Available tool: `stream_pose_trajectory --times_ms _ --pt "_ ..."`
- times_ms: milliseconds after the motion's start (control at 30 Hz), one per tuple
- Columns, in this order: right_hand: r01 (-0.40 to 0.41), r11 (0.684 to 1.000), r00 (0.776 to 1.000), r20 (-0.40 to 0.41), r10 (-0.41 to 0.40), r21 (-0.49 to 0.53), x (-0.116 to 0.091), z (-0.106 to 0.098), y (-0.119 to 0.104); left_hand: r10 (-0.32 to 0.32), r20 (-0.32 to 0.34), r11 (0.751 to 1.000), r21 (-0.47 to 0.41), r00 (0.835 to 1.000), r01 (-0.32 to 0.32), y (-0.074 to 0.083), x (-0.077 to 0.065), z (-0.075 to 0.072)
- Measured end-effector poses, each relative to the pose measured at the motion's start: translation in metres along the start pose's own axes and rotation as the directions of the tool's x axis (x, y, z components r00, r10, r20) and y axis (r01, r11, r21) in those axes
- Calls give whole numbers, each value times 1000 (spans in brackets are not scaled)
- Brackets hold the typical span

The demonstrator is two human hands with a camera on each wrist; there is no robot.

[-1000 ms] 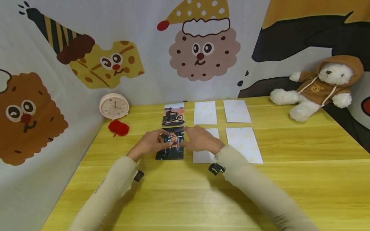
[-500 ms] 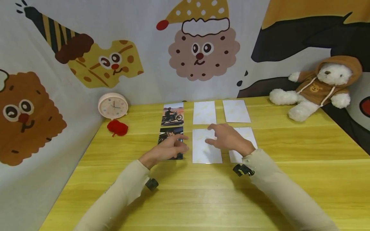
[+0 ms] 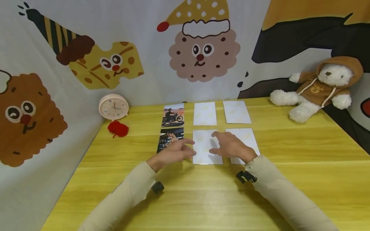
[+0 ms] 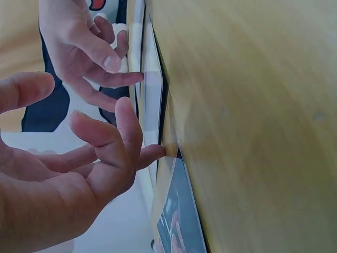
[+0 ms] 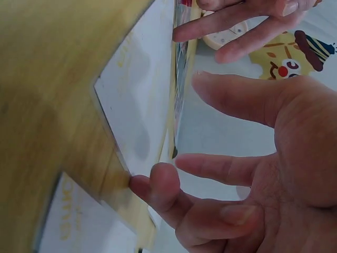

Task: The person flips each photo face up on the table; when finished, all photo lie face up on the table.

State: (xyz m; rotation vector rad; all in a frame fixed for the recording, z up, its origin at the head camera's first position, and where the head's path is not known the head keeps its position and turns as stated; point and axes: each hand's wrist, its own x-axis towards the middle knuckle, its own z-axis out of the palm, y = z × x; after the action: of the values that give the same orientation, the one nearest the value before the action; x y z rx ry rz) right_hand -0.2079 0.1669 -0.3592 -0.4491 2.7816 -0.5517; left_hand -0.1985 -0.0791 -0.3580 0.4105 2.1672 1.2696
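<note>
A white, face-down card [image 3: 203,146] lies in the front row's middle, between the two hands. At its left edge is the left hand [image 3: 172,151], fingers spread and loosely bent, fingertips right at the edge. The right hand [image 3: 232,146] hovers over the card's right side; the right wrist view shows a fingertip at the edge of this card [image 5: 142,79]. Neither hand grips anything. Partly covered by the left hand is a face-up picture card [image 3: 170,136] of a figure against a dark background. Under the right hand lies part of another white card [image 3: 248,138].
Behind, a motorcycle picture card [image 3: 173,115] and two white cards, one central [image 3: 205,114], one right [image 3: 237,112], form a back row. A pink clock [image 3: 113,107] and a red fabric item [image 3: 118,128] sit left. A teddy bear [image 3: 315,88] leans at the back right.
Both hands have left the dark picture card and shifted right to the front middle white card. The dark picture card now lies flat below the motorcycle one.
</note>
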Motion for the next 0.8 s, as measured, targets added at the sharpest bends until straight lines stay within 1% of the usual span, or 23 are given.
stream_pose_trajectory --times_ms 133,233,400,500,667,800 --pt "-21 999 1000 -3 21 -27 0 3 -1 -6 1 1000 -2 1000 6 1 1 1" --pt "-25 997 1000 0 25 -77 1 5 -5 -8 -7 1000 -25 1000 8 0 2 1" --pt "-28 989 1000 8 30 -142 3 7 -13 -15 -43 997 -78 999 12 -5 6 0" --pt "-15 987 1000 14 18 -159 3 9 -18 -23 -82 991 -133 996 12 -7 7 -1" --pt "10 982 999 36 -3 -189 3 9 -26 -25 -131 966 -258 991 -10 -6 12 -3" --pt "7 984 998 61 3 -179 2 8 -27 1 -118 941 -337 993 -41 -4 17 -2"
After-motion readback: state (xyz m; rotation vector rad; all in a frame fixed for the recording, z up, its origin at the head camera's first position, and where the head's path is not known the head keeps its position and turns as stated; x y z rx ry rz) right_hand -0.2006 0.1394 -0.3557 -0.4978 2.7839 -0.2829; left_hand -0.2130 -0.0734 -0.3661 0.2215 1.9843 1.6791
